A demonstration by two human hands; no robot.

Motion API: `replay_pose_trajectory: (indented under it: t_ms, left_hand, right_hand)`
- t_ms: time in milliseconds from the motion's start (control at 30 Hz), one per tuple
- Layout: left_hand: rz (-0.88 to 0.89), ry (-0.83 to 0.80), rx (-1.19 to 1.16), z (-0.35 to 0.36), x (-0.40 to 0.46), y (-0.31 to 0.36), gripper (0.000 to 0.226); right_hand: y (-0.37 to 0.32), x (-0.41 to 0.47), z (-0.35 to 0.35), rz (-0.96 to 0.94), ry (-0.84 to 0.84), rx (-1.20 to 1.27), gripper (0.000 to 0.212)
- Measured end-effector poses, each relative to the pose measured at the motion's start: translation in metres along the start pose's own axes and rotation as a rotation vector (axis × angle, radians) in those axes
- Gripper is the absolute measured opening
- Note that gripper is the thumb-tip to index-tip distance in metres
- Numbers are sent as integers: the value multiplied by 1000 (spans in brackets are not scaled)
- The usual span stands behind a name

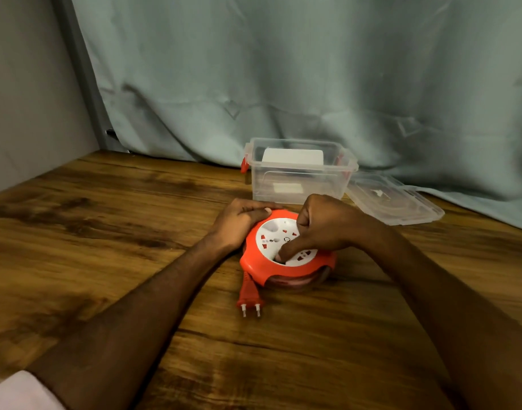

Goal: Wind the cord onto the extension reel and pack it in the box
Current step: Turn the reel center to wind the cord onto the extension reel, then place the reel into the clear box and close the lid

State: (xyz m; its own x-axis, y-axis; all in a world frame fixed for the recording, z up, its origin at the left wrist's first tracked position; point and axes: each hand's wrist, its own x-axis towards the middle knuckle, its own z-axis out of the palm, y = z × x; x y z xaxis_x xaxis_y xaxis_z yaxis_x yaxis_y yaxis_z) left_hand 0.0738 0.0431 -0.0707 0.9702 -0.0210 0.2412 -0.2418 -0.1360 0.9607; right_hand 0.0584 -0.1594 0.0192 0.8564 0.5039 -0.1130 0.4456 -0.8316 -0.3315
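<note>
On the wooden table [106, 232], in the head view, we see the extension reel [283, 261] steadied by the left hand [242, 220] while the right hand [322, 226] fingers its white hub, only the plug [251, 300] still out, the open box [301, 173] behind awaiting it.

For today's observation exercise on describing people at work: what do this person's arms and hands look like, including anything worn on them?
Both forearms are bare from wrist to past the elbow. The left hand and right hand wear no gloves, and no ring, watch or bracelet shows. The only clothing in view is a pale, pinkish-white sleeve edge at the upper left arm, in the bottom corner of the picture.
</note>
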Motion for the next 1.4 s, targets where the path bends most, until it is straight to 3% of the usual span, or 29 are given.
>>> replay_pose_trajectory:
  t_ms: [67, 167, 200, 267, 367, 533, 567, 600, 700, 733, 800, 867, 933, 1000, 1067, 1167, 1233, 1300, 1400]
  left_hand:
    - [6, 23, 80, 0, -3, 2, 29]
    - [69, 37, 378, 1, -8, 6, 32]
    - [100, 25, 506, 1, -10, 9, 36]
    - [153, 1, 711, 2, -14, 14, 40]
    - [213, -83, 804, 3, -20, 23, 44]
    - [227, -285, 684, 5, -33, 28, 37]
    - [203, -275, 599, 7, -34, 27, 33]
    - [167, -213, 486, 8, -33, 24, 31]
    - [94, 172, 254, 6, -14, 15, 29]
    - [84, 261, 217, 5, -7, 14, 33]
    - [51, 307, 178, 4, 5, 15, 63]
    - [14, 241, 187, 5, 13, 13, 96]
    - [-23, 111, 98, 7, 17, 9, 118]
    - [-51, 87, -20, 7, 18, 5, 126]
    - [-55, 177, -69, 4, 18, 7, 119]
    - [-25, 338, -14, 2, 13, 11, 78]
    - [-37, 470, -26, -1, 11, 12, 66]
    - [-32, 579, -30, -5, 9, 10, 63]
    - [26, 645, -110, -10, 5, 12, 38]
  right_hand:
    - [11, 2, -2, -33, 36, 106, 53]
    - [32, 10, 2, -37, 394, 151, 38]
    - [37, 12, 4, -23, 416, 81, 30]
    - [41, 16, 7, -22, 295, 45, 22]
    - [44, 18, 3, -42, 140, 122, 20]
    - [42, 6, -13, -103, -170, 264, 21]
    - [43, 6, -12, -105, -113, 264, 22]
    - [47, 10, -10, -74, 46, 254, 22]
    - [66, 27, 1, 173, 758, 358, 19]
    - [71, 30, 7, 231, 890, 449, 24]
    - [79, 38, 18, 269, 927, 673, 58]
    - [77, 44, 28, 196, 822, 942, 87]
    - [74, 51, 38, 101, 733, 1140, 97]
    - [77, 55, 43, 107, 727, 1160, 93]
    - [78, 51, 45, 134, 776, 1138, 81]
    - [73, 35, 46, 200, 898, 1007, 50]
    - [67, 22, 50, 228, 938, 930, 40]
    - [61, 7, 54, 223, 929, 894, 34]
    - [47, -17, 59, 246, 786, 746, 27]
